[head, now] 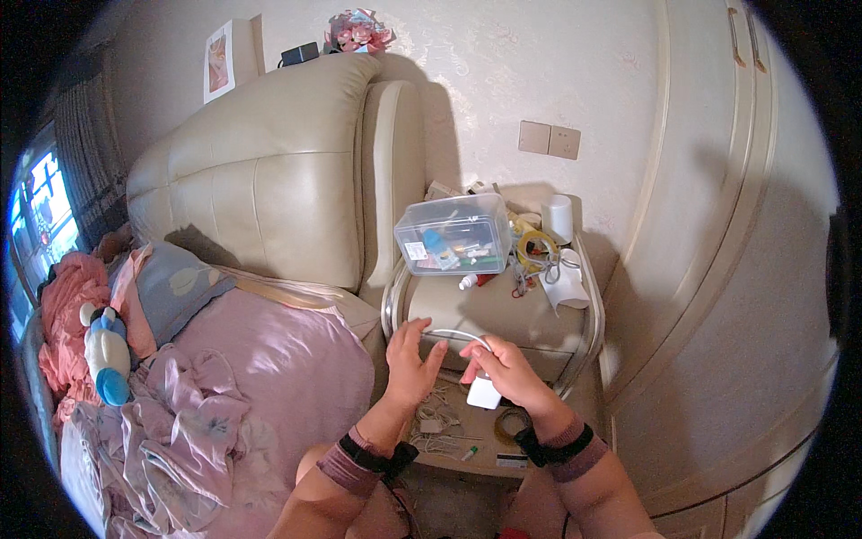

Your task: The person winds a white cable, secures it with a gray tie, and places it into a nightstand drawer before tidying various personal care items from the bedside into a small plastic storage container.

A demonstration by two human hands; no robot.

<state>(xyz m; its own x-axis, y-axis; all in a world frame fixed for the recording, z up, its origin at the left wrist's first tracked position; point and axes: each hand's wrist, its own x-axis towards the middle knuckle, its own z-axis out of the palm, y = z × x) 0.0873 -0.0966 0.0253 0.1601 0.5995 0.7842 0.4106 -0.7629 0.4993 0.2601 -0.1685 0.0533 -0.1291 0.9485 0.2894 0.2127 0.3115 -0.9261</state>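
Observation:
My right hand [502, 367] is closed on a white cable [458, 332] just above a white charger block [483, 393], which hangs below the fingers. The cable arcs left towards my left hand [412, 360], whose thumb and fingers are spread; whether it touches the cable's far end cannot be told. Beneath both hands is a drawer [471, 458] holding coiled white cables [431, 424], a roll of tape [512, 426] and a small green-and-white tube [469, 453].
On the nightstand [465, 303] stand a clear plastic box [454, 236], a yellow tape roll [537, 246], tangled grey cable and a white cylinder [557, 217]. A bed [303, 364] lies left; a wardrobe [714, 236] rises right.

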